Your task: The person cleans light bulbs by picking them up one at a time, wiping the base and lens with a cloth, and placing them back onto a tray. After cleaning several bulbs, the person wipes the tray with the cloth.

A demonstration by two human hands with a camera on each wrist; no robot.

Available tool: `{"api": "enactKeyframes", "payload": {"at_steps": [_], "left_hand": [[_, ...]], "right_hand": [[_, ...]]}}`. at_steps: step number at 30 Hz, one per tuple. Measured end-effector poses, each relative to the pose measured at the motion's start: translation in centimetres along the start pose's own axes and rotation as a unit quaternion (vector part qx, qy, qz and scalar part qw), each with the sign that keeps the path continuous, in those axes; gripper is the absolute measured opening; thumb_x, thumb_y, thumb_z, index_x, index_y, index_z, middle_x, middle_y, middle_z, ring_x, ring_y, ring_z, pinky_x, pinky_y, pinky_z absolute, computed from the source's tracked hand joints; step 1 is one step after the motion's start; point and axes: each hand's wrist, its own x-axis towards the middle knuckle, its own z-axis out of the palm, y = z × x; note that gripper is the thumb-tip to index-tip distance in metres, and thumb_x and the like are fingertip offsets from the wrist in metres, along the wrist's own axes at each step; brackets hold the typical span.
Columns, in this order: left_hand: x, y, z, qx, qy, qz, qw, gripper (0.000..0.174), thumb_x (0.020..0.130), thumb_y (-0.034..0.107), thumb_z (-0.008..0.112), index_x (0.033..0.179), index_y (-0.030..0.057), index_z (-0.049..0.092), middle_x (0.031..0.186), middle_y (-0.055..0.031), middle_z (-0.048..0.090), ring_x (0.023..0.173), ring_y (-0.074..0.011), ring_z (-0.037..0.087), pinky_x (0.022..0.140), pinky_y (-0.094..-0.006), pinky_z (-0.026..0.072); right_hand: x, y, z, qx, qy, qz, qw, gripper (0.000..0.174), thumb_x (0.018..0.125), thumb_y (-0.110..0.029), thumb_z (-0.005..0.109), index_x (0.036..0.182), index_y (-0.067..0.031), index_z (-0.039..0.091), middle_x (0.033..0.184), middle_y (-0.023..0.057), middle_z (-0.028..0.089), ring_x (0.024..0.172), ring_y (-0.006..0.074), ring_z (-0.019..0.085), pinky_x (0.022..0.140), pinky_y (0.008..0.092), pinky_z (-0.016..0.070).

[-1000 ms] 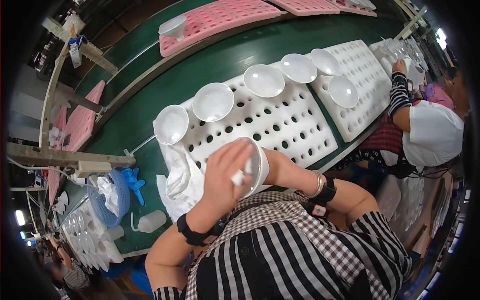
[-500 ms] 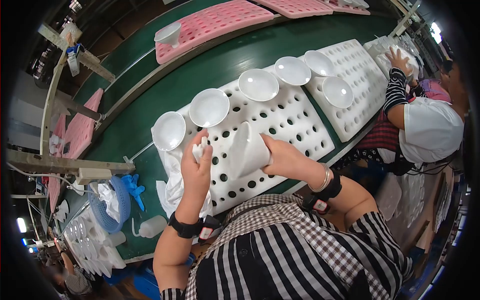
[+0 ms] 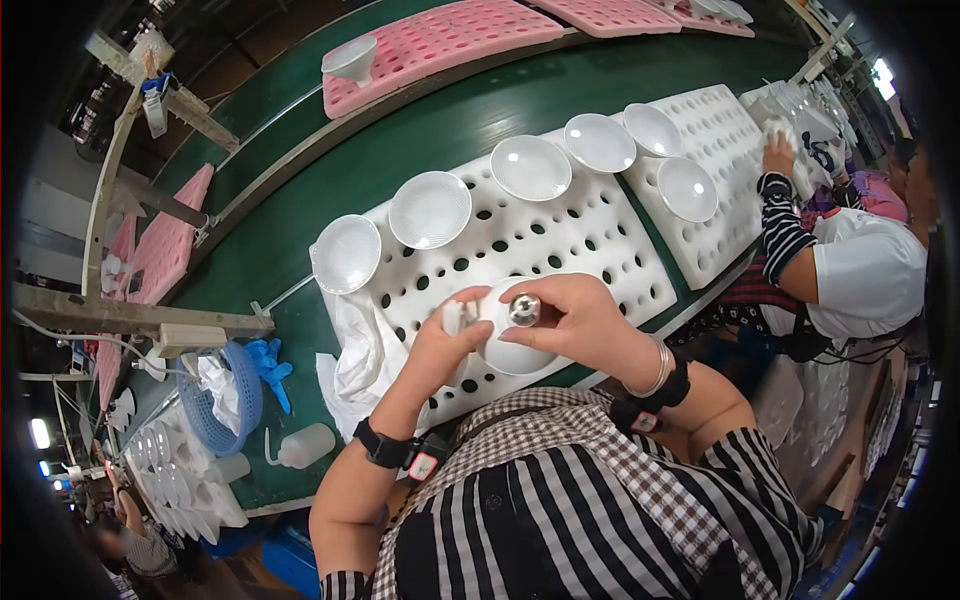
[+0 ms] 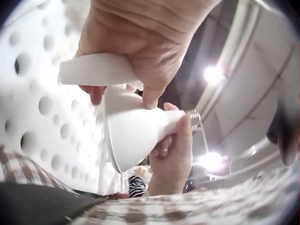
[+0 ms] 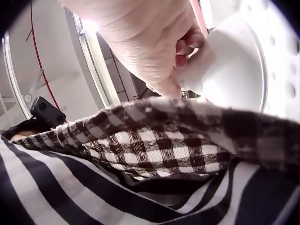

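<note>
A white reflector light bulb (image 3: 515,357) is held over the foam board, its metal screw base (image 3: 524,309) turned up toward the head camera. My right hand (image 3: 580,318) grips it by the neck, thumb and fingers around the narrow part below the base. My left hand (image 3: 445,345) holds a small white pad (image 4: 96,69) in its fingers. In the left wrist view its thumb lies on the bulb's white cone, and the pad is beside the wide rim. The right wrist view shows the bulb's cone (image 5: 234,65) beyond my curled right fingers.
Several bulbs (image 3: 430,210) stand face up in a white perforated foam board (image 3: 625,290); a second board (image 3: 735,180) adjoins it. White cloth (image 3: 360,350), a squeeze bottle (image 3: 305,445), a blue basket (image 3: 250,400) and blue glove (image 3: 268,370) lie left. Another person (image 3: 860,260) works at right.
The bulb has turned from face toward the left hand to base up. My left hand moved off its face, drew away left, then came back against the cone's side with the white pad.
</note>
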Motion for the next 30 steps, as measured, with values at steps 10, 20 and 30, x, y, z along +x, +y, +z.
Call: {"api": "enactKeyframes", "payload": {"at_steps": [10, 20, 30], "left_hand": [[0.2, 0.7, 1.7, 0.336, 0.011, 0.185, 0.923, 0.04, 0.074, 0.014, 0.076, 0.111, 0.0036, 0.062, 0.11, -0.0078, 0.062, 0.099, -0.0213, 0.061, 0.086, -0.0331, 0.0489], [0.0, 2.2, 0.6, -0.018, 0.097, 0.095, 0.991, 0.04, 0.077, 0.014, 0.077, 0.111, 0.0013, 0.061, 0.094, -0.0037, 0.065, 0.083, -0.0122, 0.06, 0.076, -0.0278, 0.0487], [0.0, 2.2, 1.9, -0.083, 0.08, 0.108, 0.987, 0.04, 0.078, 0.021, 0.076, 0.111, 0.0033, 0.061, 0.094, -0.0027, 0.063, 0.081, -0.0114, 0.057, 0.074, -0.0267, 0.0467]], "right_hand": [[0.8, 1.2, 2.4, -0.077, 0.004, -0.063, 0.995, 0.039, 0.076, -0.028, 0.075, 0.109, -0.0088, 0.064, 0.063, 0.0064, 0.062, 0.056, 0.0229, 0.06, 0.055, 0.0319, 0.0472], [0.7, 6.2, 0.0, 0.306, 0.019, 0.027, 0.951, 0.101, 0.068, -0.031, 0.085, 0.147, -0.0083, 0.028, 0.131, 0.013, 0.048, 0.121, 0.0218, 0.047, 0.102, 0.0351, 0.0386], [0.4, 7.6, 2.7, 0.586, -0.075, 0.114, 0.799, 0.123, 0.066, -0.043, 0.086, 0.153, -0.0132, 0.004, 0.148, 0.0127, 0.028, 0.137, 0.0256, 0.033, 0.111, 0.0382, 0.0321]]}}
